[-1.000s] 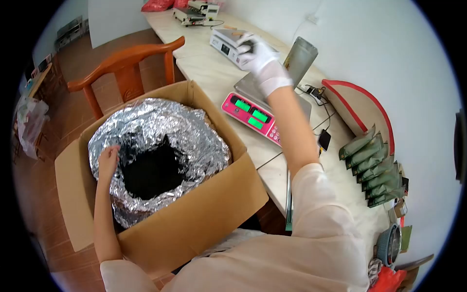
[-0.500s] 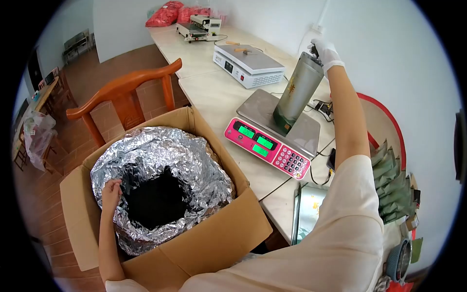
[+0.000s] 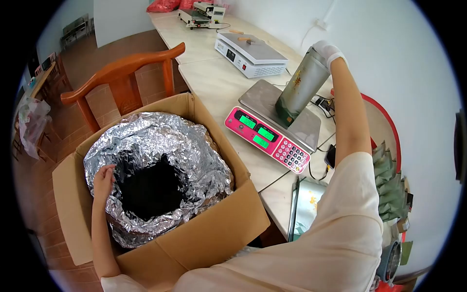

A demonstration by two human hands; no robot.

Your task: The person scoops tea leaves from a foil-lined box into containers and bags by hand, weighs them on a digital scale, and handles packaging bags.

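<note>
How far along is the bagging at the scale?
Done: a row of green pouches lies on the counter. In hand: the gloved right hand is at the top of a tall pouch on the pink scale; the left hand grips the foil liner. Left: dark contents remain in it.

**Hardly any writing is showing clearly enough to read**

From where I am standing, nothing is coming through as legible words or figures. The pink scale (image 3: 270,138) on the table (image 3: 214,82) is showing two lit green displays, but their digits are blurring out, and the markings on its keypad are too small to make out. The tall pouch (image 3: 301,87) is carrying a gold motif on its side, not readable as characters. The white machine (image 3: 250,53) is showing a small dark panel, with nothing legible on it.
</note>
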